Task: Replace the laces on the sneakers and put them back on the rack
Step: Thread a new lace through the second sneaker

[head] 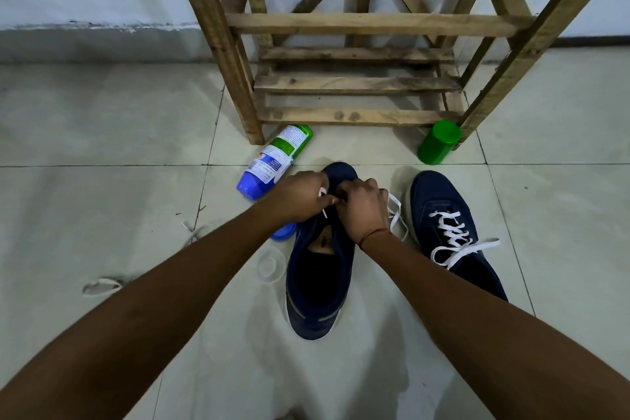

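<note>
You are sitting over a pale tiled floor (102, 215) that runs up to a white wall, with the bare wooden rack (358, 24) standing straight ahead of you.

The navy sneaker (318, 283) you are working on lies on the floor directly in front of you, toe pointing toward the rack and heel toward you. It has a white sole edge and a dark, open mouth. Its eyelet area is hidden under your hands, so how far it is laced cannot be told. The white lace (397, 211) is flat. One short piece shows between your hands, and a longer loop trails out to the right, across the tile toward the second sneaker (450, 225). That one is also navy. It sits just beside the first, on your right, already threaded with white lace whose ends lie loose.

Both your arms reach forward and meet over the front half of the near shoe. Your left hand (300, 196) has its fingers curled, pinching the lace at the shoe's left side. Your right hand (363, 211), with a red thread round the wrist, is curled knuckles up and also pinches the lace. The two hands almost touch. The shoe lies under the grip, not lifted.

A spray can (272, 160) lies on its side just left of the toe. A green cap (438, 141) stands by the rack's right leg.
</note>
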